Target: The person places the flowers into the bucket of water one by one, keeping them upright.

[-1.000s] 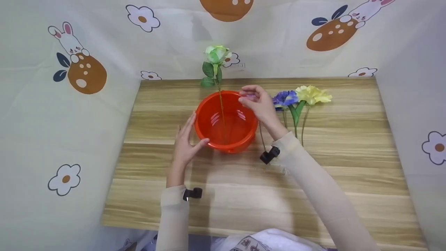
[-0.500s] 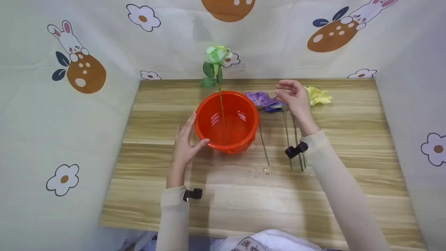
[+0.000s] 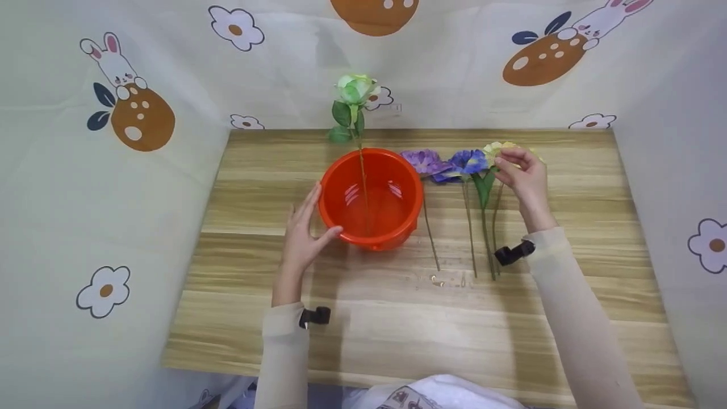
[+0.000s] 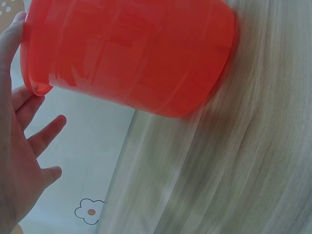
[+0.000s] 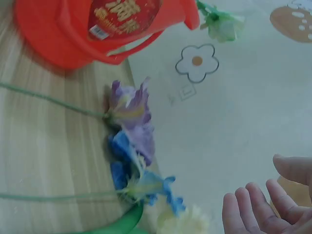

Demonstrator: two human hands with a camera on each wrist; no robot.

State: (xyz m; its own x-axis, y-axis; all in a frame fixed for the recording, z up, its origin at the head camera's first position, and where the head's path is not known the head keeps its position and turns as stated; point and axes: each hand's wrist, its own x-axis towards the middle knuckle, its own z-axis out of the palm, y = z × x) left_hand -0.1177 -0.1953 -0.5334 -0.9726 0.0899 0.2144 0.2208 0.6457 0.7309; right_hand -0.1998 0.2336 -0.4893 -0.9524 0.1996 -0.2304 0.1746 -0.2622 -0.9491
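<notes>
A red bucket [image 3: 376, 245] stands on the table with a pale green artificial rose [image 3: 356, 90] leaning in it, its bloom above the far rim. My left hand [image 3: 301, 243] touches the bucket's left rim with fingers and thumb spread; the left wrist view shows this hand [image 4: 19, 180] at the rim. To the right lie a purple flower [image 3: 425, 162], a blue flower [image 3: 469, 161] and a yellow flower [image 3: 493, 152], stems toward me. Above the yellow bloom, partly hiding it, hovers my right hand [image 3: 526, 179]. In the right wrist view that hand [image 5: 263, 214] holds nothing, its fingers loosely bent.
A wood-grain table [image 3: 244, 272] carries everything. Small clear or shiny bits [image 3: 437, 281] lie near the stem ends. Printed cloth [image 3: 454, 74] hangs behind the table and at both sides. The bucket's handle [image 5: 117, 59] hangs on its right side.
My right hand has moved right, from above the bucket's right rim, past the purple and blue flowers, to over the yellow one. The left hand, bucket and rose stay put.
</notes>
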